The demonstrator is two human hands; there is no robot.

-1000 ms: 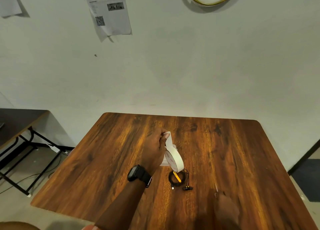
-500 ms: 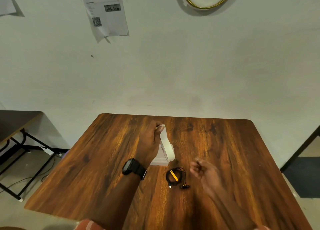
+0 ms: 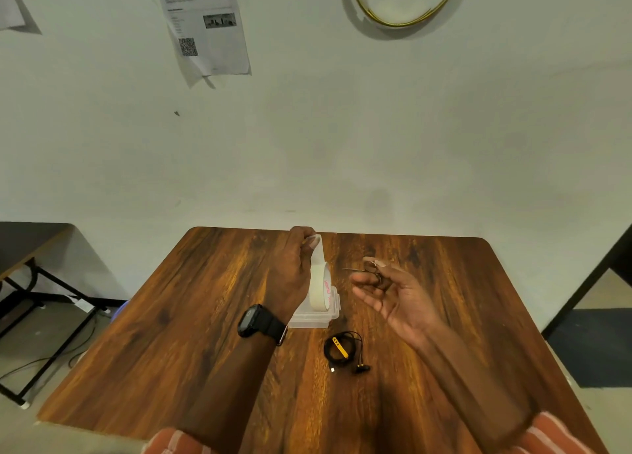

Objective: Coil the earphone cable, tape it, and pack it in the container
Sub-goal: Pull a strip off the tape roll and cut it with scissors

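1. In the head view, the left hand (image 3: 294,275) is holding the roll of tape (image 3: 321,291) upright above the tabletop (image 3: 205,316), and its fingers are pinching the free end of the tape strip (image 3: 316,248), which is standing up from the roll.
2. The right hand (image 3: 393,293) is hovering just to the right of the roll, palm up, with the fingers curled around small scissors (image 3: 371,270); the thin blades are pointing left toward the tape strip, but they are blurred and I cannot tell if they are touching it.
3. The clear plastic container (image 3: 318,318) is resting on the tabletop directly under the roll, partly hidden by the left hand.
4. The earphone cable (image 3: 342,349) is lying coiled on the tabletop, near the container and a little closer to the person. Its yellow remote is lying across the coil, and the earbuds and the plug are sticking out on the near side.
5. A black watch (image 3: 256,322) is sitting on the left wrist, and striped sleeves are showing at the bottom edge.
6. A printed paper (image 3: 205,26) and a golden ring (image 3: 403,9) are hanging on the wall behind the tabletop.
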